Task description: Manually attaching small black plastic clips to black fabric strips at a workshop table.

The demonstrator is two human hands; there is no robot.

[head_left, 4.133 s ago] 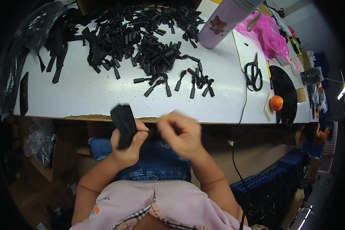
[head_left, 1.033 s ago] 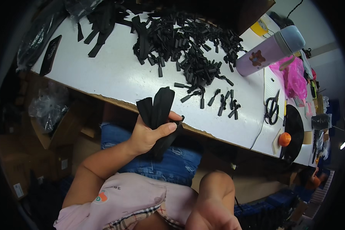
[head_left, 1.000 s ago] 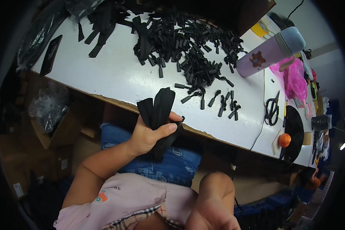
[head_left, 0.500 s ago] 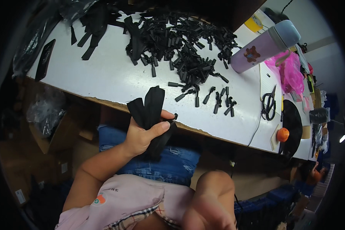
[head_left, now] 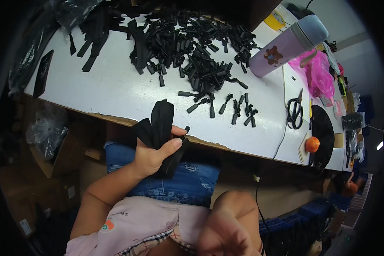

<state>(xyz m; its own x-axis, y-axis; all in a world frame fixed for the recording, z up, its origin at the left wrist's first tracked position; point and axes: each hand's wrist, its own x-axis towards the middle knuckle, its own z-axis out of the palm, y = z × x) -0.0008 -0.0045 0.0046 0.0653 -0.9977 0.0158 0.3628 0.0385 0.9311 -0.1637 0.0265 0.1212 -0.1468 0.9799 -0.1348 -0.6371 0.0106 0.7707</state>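
My left hand point(head_left: 151, 155) is closed round a bundle of black zipper strips point(head_left: 162, 121) just off the table's front edge, above my lap. The strips fan out above the fist and hang below it. A small dark piece, perhaps a zipper slider point(head_left: 187, 129), sticks out by the fingertips. My right hand point(head_left: 226, 237) is drawn back near my chest at the lower edge, smeared by motion, its fingers unclear. On the table ahead lies a large heap of black zipper sliders with long pulls point(head_left: 205, 70), and several loose pulls point(head_left: 239, 109) lie nearer me.
A lilac bottle point(head_left: 281, 49) stands right of the heap. Black scissors point(head_left: 295, 112), an orange fruit point(head_left: 312, 144) and a pink plastic bag point(head_left: 315, 79) are farther right. A dark phone-like slab point(head_left: 43, 73) and more black strips point(head_left: 94, 42) lie left. The table's front edge point(head_left: 226, 147) is chipped.
The whole view has shifted slightly, so the table's things sit a little farther left. My left hand keeps its hold on the strips. My right hand has turned a little near my chest.
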